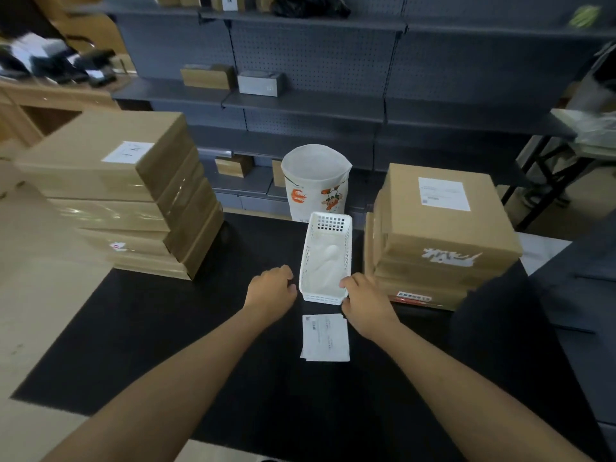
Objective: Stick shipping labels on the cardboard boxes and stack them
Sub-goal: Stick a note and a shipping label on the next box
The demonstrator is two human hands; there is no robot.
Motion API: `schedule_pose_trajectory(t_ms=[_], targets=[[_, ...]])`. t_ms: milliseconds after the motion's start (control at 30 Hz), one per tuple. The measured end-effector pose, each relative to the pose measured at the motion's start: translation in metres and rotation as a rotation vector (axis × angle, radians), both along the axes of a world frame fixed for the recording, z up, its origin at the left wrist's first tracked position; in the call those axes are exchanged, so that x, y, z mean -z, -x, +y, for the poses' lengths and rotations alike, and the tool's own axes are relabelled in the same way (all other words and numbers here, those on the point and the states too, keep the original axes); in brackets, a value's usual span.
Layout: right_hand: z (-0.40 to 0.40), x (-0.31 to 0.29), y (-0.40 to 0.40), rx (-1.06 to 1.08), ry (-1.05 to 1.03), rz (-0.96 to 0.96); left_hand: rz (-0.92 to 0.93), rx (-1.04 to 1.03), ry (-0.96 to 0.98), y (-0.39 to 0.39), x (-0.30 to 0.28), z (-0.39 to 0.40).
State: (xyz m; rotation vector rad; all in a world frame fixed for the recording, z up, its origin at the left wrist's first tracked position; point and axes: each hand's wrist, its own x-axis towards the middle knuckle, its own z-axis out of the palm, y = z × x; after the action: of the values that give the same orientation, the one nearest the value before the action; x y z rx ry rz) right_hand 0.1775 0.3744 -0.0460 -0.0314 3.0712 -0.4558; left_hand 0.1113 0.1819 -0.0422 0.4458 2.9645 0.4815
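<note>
Black matting (166, 345) covers the tabletop, and a small pile of white shipping labels (326, 337) lies flat on it near the middle, between the two forearms. Just beyond the labels stands a white plastic basket (326, 258), its long side running away toward the far edge. The right hand (366, 303) rests against the basket's near right corner, fingers curled at the rim; whether it truly grips the rim I cannot tell. The left hand (271, 291) sits just left of the basket with fingers curled under, and nothing shows in it. A stack of cardboard boxes (123, 191) fills the far left corner, its top box bearing a label. Another stack (443, 238) stands at the right edge, also labelled on top. A white printed bag (315, 181) stands beyond the far edge.
</note>
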Motion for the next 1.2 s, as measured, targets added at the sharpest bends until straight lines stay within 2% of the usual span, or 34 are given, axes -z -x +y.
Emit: schedule_pose_trajectory(t_ms=[333,633,867,1200], targets=[[-0.083,0.012,0.015,0.105,-0.080,-0.070,0.016,0.139,0.023,0.026,0.016,-0.079],[-0.143,0.008,0.050,0.033,-0.033,-0.026,0.019,0.065,0.055,0.039,0.001,-0.144],[-0.222,0.010,0.071,-0.017,-0.034,-0.034,-0.011,0.024,0.048,0.062,0.002,-0.224],[-0.356,0.013,0.100,0.081,-0.027,-0.074,0.001,0.114,0.128,0.111,-0.002,-0.354]])
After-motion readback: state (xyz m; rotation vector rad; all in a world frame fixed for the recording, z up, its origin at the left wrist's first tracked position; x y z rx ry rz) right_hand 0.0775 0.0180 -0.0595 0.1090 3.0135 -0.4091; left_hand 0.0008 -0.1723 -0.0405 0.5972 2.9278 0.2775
